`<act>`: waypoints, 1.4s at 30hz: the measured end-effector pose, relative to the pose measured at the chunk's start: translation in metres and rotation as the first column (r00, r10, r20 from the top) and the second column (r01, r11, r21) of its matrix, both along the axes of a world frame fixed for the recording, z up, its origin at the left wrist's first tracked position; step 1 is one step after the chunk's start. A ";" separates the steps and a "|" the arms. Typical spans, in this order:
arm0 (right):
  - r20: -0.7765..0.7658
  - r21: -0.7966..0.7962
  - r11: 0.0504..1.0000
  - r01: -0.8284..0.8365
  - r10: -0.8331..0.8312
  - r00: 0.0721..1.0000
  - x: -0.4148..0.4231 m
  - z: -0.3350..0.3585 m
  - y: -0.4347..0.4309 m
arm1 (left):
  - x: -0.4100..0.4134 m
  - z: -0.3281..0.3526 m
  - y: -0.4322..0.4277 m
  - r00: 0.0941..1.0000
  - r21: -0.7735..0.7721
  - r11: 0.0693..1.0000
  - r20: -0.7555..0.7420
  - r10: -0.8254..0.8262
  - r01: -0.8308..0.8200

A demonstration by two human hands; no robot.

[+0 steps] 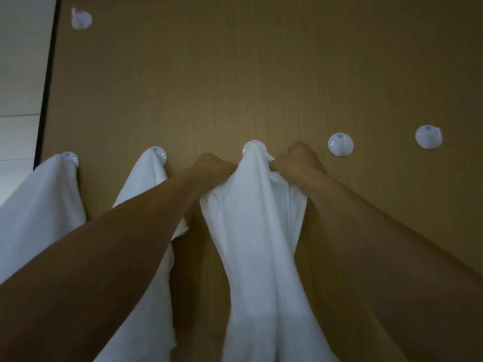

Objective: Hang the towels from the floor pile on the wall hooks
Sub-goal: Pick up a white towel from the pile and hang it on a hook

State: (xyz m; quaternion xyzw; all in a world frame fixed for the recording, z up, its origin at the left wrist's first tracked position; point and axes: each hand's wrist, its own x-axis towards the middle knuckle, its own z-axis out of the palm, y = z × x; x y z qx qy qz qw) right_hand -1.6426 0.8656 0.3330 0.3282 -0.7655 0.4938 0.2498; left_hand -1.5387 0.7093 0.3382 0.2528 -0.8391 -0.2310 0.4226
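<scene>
White towel (251, 218) draped over mid hook (254, 148) on wood wall (235, 74). L hand (213, 165) & R hand (300, 160) both fisted on its top edge, either side of hook.

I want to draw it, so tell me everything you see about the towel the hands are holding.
The towel is plain white, soft-looking cloth. Its top sits over a white hook on the brown wall, and it hangs down in long folds. The left hand and right hand grip it below the hook, one each side.
</scene>
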 end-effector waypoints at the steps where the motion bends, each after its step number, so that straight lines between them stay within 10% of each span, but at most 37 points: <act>1: 0.011 0.032 0.999 0.013 -0.014 1.000 0.003 -0.003 0.000 | 0.002 0.000 0.002 0.999 -0.027 0.999 0.044 0.018 -0.016; 6: -0.471 -0.006 0.905 0.425 -0.377 0.797 0.020 -0.021 -0.003 | 0.005 -0.021 0.020 0.965 -0.496 0.829 -0.185 0.189 -0.257; 8: -0.656 -0.058 0.921 0.384 -0.325 0.681 0.024 -0.024 -0.006 | 0.009 -0.029 0.025 0.920 -0.688 0.621 -0.358 0.159 -0.375; 10: -0.632 0.010 0.977 0.211 -0.157 0.758 0.026 -0.023 -0.009 | 0.013 -0.029 0.027 0.945 -0.770 0.583 -0.328 -0.013 -0.259; 14: -0.386 0.030 0.999 0.031 -0.018 0.922 0.024 -0.030 -0.016 | 0.012 -0.032 0.029 0.972 -0.631 0.766 -0.085 -0.219 0.118; 21: -0.452 0.008 0.978 0.210 -0.184 0.873 0.020 -0.044 -0.026 | 0.011 -0.029 0.036 0.999 -0.574 0.819 -0.012 -0.040 0.026; 28: -0.152 -0.025 0.989 -0.148 0.142 0.978 0.024 -0.037 -0.014 | 0.018 -0.033 0.044 0.914 -0.144 0.904 0.011 -0.406 0.403; 36: 0.246 -0.228 0.807 -0.544 0.588 0.770 0.029 -0.045 0.003 | 0.021 -0.050 0.037 0.881 0.351 0.811 -0.260 -0.396 0.468; 42: 0.015 0.059 0.902 -0.427 0.427 0.904 0.026 -0.066 -0.006 | 0.006 -0.066 0.032 0.969 0.013 0.973 -0.090 -0.229 0.231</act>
